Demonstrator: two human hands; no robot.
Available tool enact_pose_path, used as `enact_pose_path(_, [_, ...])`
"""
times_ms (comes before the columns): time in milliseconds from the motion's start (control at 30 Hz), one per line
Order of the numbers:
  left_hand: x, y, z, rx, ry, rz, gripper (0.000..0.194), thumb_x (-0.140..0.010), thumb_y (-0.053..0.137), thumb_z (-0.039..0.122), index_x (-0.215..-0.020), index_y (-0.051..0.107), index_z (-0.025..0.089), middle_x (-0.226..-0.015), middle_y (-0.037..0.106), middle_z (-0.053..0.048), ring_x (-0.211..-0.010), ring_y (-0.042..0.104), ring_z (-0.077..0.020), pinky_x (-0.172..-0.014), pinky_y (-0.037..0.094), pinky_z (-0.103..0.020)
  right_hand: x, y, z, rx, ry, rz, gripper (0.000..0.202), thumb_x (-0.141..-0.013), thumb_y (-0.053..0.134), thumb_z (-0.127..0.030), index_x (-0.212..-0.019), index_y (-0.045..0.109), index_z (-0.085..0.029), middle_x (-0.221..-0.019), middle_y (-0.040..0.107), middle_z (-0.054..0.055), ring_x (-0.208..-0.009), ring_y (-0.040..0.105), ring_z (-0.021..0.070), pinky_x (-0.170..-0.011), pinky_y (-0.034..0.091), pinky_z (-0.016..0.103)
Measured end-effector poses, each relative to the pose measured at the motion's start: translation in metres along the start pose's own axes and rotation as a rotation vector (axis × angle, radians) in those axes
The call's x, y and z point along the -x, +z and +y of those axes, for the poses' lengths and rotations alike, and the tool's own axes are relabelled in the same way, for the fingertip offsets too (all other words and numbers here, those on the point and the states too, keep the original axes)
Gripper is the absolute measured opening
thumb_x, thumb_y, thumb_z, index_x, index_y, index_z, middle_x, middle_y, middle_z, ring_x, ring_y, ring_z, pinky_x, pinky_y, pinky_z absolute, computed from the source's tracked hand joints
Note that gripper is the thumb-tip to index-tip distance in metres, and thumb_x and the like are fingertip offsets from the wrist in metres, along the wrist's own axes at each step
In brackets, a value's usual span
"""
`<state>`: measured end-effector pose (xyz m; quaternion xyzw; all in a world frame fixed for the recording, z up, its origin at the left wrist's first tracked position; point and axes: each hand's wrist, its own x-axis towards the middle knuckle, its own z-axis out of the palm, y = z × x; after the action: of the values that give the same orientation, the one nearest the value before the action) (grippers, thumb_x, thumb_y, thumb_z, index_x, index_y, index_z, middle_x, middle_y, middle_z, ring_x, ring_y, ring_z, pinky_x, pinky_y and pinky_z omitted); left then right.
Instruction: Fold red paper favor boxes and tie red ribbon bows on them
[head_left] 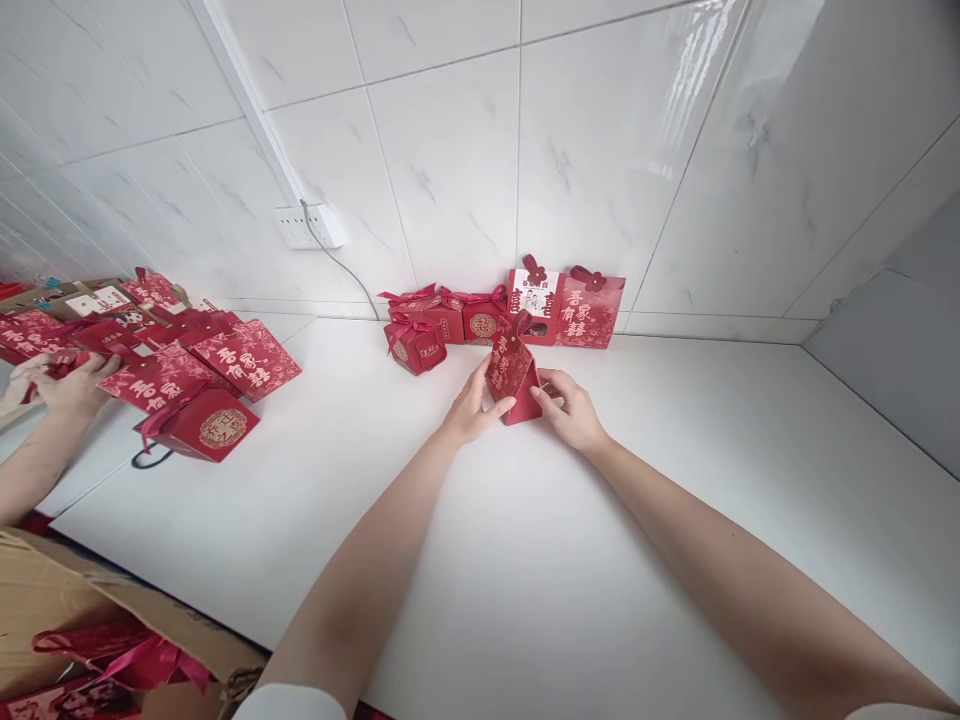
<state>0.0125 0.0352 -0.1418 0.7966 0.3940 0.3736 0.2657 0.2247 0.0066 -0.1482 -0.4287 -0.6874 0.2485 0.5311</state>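
Note:
Between my two hands a red gift box (513,378) with pale lettering stands on the white table, turned so that one side panel faces me. A ribbon loop rises from its top. My left hand (474,405) grips its left face, thumb along the lower front edge. My right hand (571,408) holds its right side, with thumb and fingers at the edge. Just behind it, a box with a printed couple (534,300) and a flat red box with lettering (592,312) lean against the wall. Beside those sit several small ribbon-tied boxes (417,345).
At the left, a co-worker's hands (71,385) handle something red beside a pile of red boxes (251,358). A ribboned box with a gold emblem (206,425) lies nearby. An open cardboard carton (127,590) stands at lower left. A socket (307,227) with a cable is on the wall.

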Motion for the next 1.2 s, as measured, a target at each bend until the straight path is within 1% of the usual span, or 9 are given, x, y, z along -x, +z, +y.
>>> enact_pose_path(167, [-0.003, 0.003, -0.001, 0.079, -0.009, 0.000, 0.115, -0.069, 0.077, 0.050, -0.155, 0.005, 0.023, -0.161, 0.017, -0.012, -0.148, 0.022, -0.0307, -0.120, 0.023, -0.046, 0.003, -0.001, -0.004, 0.057, -0.040, -0.057, 0.040, -0.094, 0.049, -0.045, -0.127, 0.059, -0.025, -0.111, 0.064, 0.008, -0.092, 0.063, 0.0225, -0.084, 0.053, 0.040])
enact_pose_path(300, [-0.007, 0.000, -0.008, 0.280, -0.173, 0.101, 0.056, -0.084, 0.057, 0.051, -0.132, 0.055, 0.021, -0.135, 0.060, -0.009, -0.127, 0.054, -0.0286, -0.110, 0.040, -0.044, 0.007, 0.002, -0.017, 0.035, -0.092, -0.160, 0.031, -0.093, 0.051, -0.046, -0.109, 0.068, -0.027, -0.100, 0.068, 0.006, -0.092, 0.065, 0.0233, -0.089, 0.051, 0.039])
enact_pose_path(367, [-0.009, -0.004, -0.017, 0.318, -0.275, 0.232, 0.049, -0.088, 0.048, 0.050, -0.123, 0.060, 0.017, -0.121, 0.067, -0.011, -0.117, 0.060, -0.0283, -0.104, 0.044, -0.046, 0.008, 0.004, -0.019, 0.025, -0.072, -0.108, 0.029, -0.094, 0.049, -0.048, -0.096, 0.070, -0.027, -0.100, 0.068, 0.007, -0.097, 0.063, 0.0249, -0.093, 0.049, 0.040])
enact_pose_path(533, [-0.006, -0.011, -0.024, 0.281, -0.334, 0.487, 0.054, -0.093, 0.036, 0.055, -0.136, 0.044, 0.022, -0.140, 0.052, -0.014, -0.133, 0.048, -0.0253, -0.107, 0.041, -0.047, 0.001, 0.005, 0.000, -0.016, 0.053, 0.109, 0.037, -0.092, 0.049, -0.051, -0.117, 0.057, -0.026, -0.128, 0.055, 0.011, -0.118, 0.053, 0.0273, -0.097, 0.047, 0.045])
enact_pose_path(633, [-0.002, -0.006, -0.012, 0.237, -0.258, 0.471, 0.064, -0.089, 0.047, 0.059, -0.143, 0.036, 0.026, -0.153, 0.037, -0.011, -0.144, 0.034, -0.0248, -0.115, 0.032, -0.044, -0.007, 0.002, 0.012, -0.117, 0.170, 0.091, 0.058, -0.086, 0.058, -0.053, -0.135, 0.041, -0.028, -0.143, 0.047, 0.011, -0.129, 0.046, 0.0270, -0.102, 0.043, 0.047])
enact_pose_path(767, [-0.002, 0.000, -0.002, 0.151, -0.121, 0.388, 0.065, -0.090, 0.048, 0.059, -0.145, 0.034, 0.027, -0.153, 0.037, -0.010, -0.144, 0.032, -0.0254, -0.118, 0.030, -0.042, -0.009, -0.002, 0.013, -0.287, 0.288, -0.024, 0.058, -0.088, 0.053, -0.057, -0.136, 0.041, -0.026, -0.100, 0.072, 0.006, -0.105, 0.064, 0.0236, -0.101, 0.040, 0.045])
enact_pose_path(867, [-0.003, -0.001, -0.008, 0.172, -0.243, 0.555, 0.068, -0.092, 0.040, 0.061, -0.147, 0.030, 0.022, -0.155, 0.032, -0.013, -0.142, 0.036, -0.0252, -0.117, 0.030, -0.041, -0.006, -0.006, 0.010, -0.282, 0.314, 0.060, 0.048, -0.089, 0.049, -0.060, -0.122, 0.051, -0.025, -0.063, 0.065, -0.002, -0.076, 0.065, 0.0213, -0.089, 0.045, 0.040])
enact_pose_path(1000, [-0.003, -0.007, -0.014, 0.222, -0.356, 0.705, 0.066, -0.093, 0.031, 0.063, -0.143, 0.037, 0.020, -0.152, 0.037, -0.013, -0.141, 0.037, -0.0239, -0.116, 0.031, -0.042, -0.005, -0.006, 0.014, -0.264, 0.349, 0.107, 0.043, -0.087, 0.049, -0.063, -0.104, 0.056, -0.024, -0.061, 0.062, -0.002, -0.068, 0.060, 0.0196, -0.076, 0.046, 0.035])
enact_pose_path(1200, [-0.008, -0.020, 0.024, 0.253, -0.313, 0.602, 0.063, -0.095, 0.018, 0.063, -0.132, 0.049, 0.024, -0.145, 0.048, -0.009, -0.136, 0.044, -0.0241, -0.112, 0.036, -0.044, -0.007, -0.003, 0.025, -0.251, 0.364, 0.078, 0.043, -0.085, 0.050, -0.064, -0.095, 0.059, -0.023, -0.066, 0.063, 0.000, -0.069, 0.060, 0.0193, -0.075, 0.046, 0.034])
